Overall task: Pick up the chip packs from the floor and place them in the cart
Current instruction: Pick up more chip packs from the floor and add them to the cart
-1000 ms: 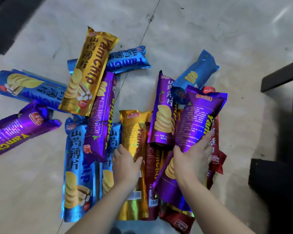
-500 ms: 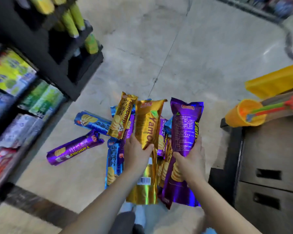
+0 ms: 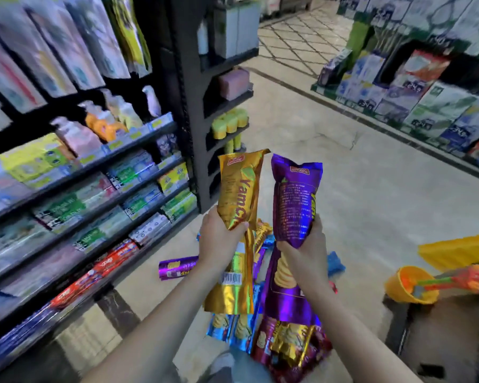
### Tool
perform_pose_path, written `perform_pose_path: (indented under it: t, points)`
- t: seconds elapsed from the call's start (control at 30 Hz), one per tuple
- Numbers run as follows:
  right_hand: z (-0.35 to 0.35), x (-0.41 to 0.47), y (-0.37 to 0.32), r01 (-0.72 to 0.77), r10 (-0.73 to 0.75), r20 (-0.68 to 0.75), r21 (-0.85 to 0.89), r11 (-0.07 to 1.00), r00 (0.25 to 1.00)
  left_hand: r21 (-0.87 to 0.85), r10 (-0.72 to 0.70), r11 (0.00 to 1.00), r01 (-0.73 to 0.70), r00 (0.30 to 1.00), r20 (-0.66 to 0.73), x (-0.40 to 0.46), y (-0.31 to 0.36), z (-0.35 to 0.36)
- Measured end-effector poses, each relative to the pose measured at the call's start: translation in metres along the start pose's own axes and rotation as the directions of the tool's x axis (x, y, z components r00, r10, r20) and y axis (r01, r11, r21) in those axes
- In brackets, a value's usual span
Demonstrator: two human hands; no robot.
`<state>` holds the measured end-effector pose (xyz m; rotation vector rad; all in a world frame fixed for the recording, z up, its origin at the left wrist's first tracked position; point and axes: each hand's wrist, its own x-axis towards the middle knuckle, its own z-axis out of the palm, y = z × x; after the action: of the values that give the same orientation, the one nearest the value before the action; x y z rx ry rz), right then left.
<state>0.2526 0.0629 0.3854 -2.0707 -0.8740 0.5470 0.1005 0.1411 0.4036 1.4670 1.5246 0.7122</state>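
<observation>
Chip packs on floor [image 3: 285, 344]: a loose heap of blue, red and purple packs at 6 o'clock, beneath both forearms, not yet collected. Risk, judged: each raised pack is gripped at mid-length only, so the slick foil could slip or the long ends swing and snag in transfer; the cart itself cannot be identified with certainty, only a dark frame at 4 o'clock beside a yellow toy bucket [image 3: 409, 286]. Left hand [image 3: 219, 241] is curled round the gold pack [image 3: 237, 205], thumb across its front, pack upright. Right hand [image 3: 302, 252] wraps the purple pack [image 3: 293, 205] likewise, just beside the gold one at 12 o'clock. Shelving [image 3: 94, 175] stands at 9 o'clock.
</observation>
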Motion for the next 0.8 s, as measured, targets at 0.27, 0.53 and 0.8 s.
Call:
perform_pose_path:
  t: [0.27,0.53,0.8]
  points:
    - [0.074,-0.075,-0.084,0.225,-0.247,0.352,0.103,0.969,0.903,-0.084,-0.123,0.992,0.099,0.93,-0.347,-0.086,-0.038,-0.144]
    - [0.154,-0.225,-0.154,0.398,-0.436,0.609,0.207,0.894,0.662,-0.18,-0.325,0.945,0.275,0.706,-0.629,-0.214,-0.114,-0.295]
    - [0.237,-0.411,-0.202,0.484,-0.503,0.744,0.275,0.831,0.439,-0.302,-0.453,0.886,0.351,0.516,-0.727,-0.336,-0.219,-0.43]
